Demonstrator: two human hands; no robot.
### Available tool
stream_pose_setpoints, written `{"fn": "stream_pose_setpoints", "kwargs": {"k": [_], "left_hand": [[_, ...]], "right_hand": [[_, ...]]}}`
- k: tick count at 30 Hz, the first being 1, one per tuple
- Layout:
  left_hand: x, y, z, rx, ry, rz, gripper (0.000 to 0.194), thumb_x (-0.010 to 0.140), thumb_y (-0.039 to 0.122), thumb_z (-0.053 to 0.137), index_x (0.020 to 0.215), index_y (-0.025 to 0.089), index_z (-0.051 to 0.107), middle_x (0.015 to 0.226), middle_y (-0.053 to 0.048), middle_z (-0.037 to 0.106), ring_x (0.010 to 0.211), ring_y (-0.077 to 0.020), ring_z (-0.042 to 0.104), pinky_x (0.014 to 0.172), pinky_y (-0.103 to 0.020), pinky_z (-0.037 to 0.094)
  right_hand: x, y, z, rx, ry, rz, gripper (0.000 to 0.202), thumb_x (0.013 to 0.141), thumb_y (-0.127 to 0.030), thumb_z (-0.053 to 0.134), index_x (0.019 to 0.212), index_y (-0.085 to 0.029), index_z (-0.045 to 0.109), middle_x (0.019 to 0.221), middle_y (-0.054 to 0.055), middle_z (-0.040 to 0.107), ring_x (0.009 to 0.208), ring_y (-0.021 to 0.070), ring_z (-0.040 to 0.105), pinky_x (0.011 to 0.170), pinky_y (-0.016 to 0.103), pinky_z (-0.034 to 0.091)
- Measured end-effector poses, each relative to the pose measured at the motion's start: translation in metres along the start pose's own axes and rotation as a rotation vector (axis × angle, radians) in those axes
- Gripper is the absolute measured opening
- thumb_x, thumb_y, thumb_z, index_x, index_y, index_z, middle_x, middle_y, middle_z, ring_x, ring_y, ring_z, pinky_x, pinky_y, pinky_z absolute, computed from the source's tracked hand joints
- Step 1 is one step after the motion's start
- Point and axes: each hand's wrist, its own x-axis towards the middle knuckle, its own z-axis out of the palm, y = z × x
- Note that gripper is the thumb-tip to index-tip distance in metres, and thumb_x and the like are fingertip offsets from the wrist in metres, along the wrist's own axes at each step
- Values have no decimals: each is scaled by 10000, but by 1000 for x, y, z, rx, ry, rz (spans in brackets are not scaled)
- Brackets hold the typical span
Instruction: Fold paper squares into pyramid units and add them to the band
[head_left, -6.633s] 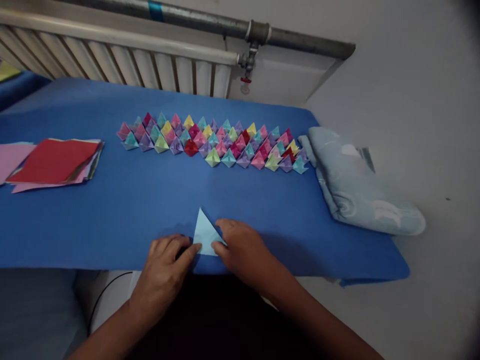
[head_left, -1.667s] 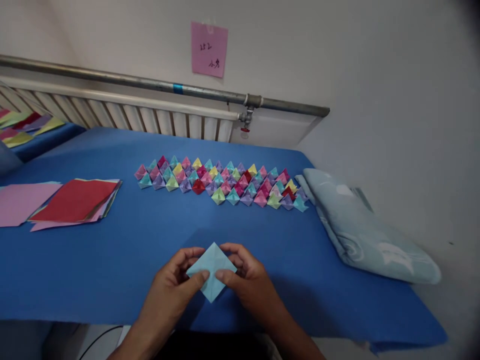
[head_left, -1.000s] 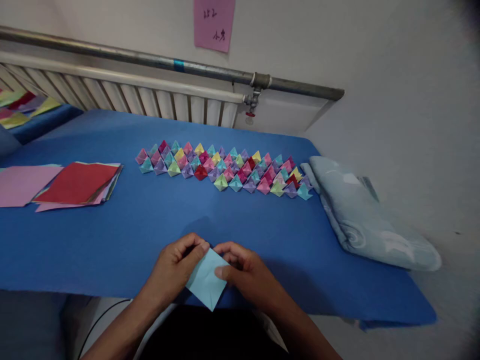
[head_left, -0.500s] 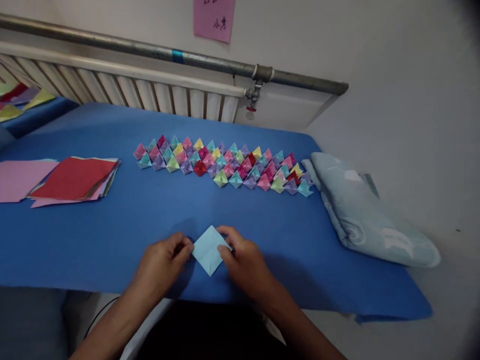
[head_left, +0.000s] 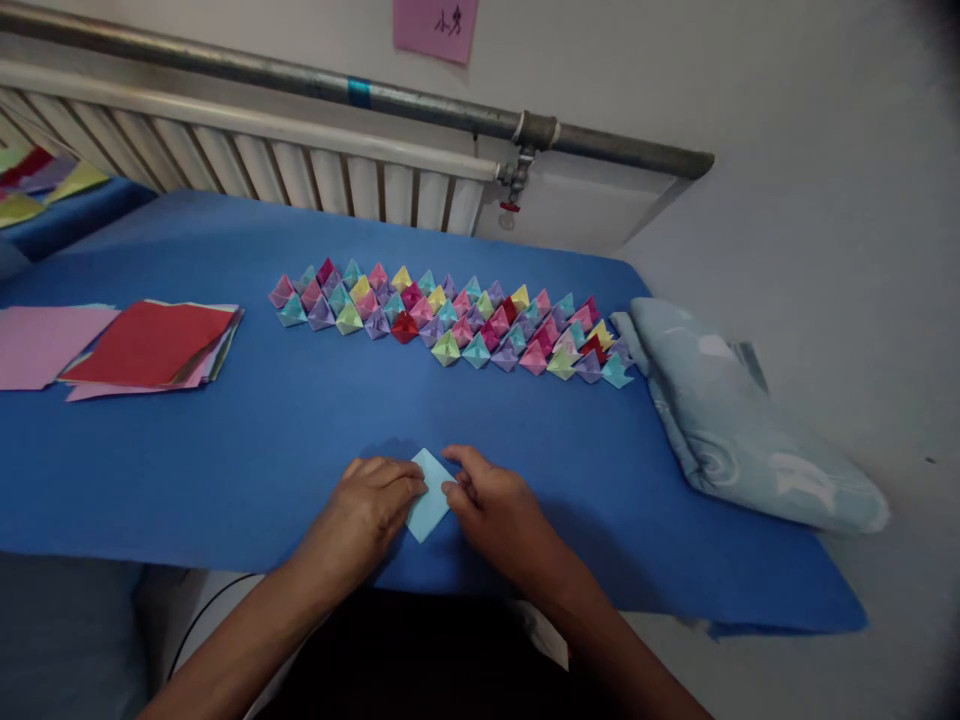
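A light blue folded square of paper (head_left: 429, 505) lies cornerwise on the blue-covered table, close to its front edge. My left hand (head_left: 373, 508) covers the paper's left corner, its fingers together and pressed on it. On the right side, my right hand (head_left: 491, 505) pinches the opposite corner between thumb and fingers, with the index finger stretched out above. Part of the paper is hidden under the left fingers. Beyond my hands stand rows of small folded paper pieces (head_left: 405, 327) in many colours.
Stacked coloured sheets, red on top (head_left: 154, 345), lie at the left beside pink sheets (head_left: 52, 345). A folded pale blue blanket (head_left: 742, 430) rests at the right edge. Behind the table are a white radiator (head_left: 322, 185) and a metal pipe (head_left: 285, 90).
My left hand has moved right, from pinching the paper's left corner to lying over it. Less of the paper shows. The right hand still holds its side. The view has shifted slightly.
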Motion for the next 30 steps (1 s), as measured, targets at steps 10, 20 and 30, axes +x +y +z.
{"fn": "stream_pose_setpoints", "kwargs": {"k": [10,20,30], "left_hand": [[-3,-3,-3,-18,-37,3,256,958,205,450,1100,258,657,1101,-42,691,957,-193,612,813,-364,418],[-6,-5,-24,-139,-113,-53,343,839,97,429,1126,222,569,1221,-68,635,1128,-214,575,952,-413,429],[-12,-11,-20,-165,-107,-113,253,860,196,529,1108,231,560,1243,-80,589,1177,-235,529,996,-447,436]], "right_hand": [[-24,10,-2,-74,98,-438,249,827,-90,580,1030,-229,618,1160,45,643,1058,239,528,899,415,371],[-22,15,2,-28,25,-376,305,792,-144,636,1084,-232,621,1163,53,651,1061,234,542,918,410,367],[-16,18,7,-20,128,-270,193,840,-113,562,995,-206,628,1133,76,652,974,218,589,868,395,409]]}}
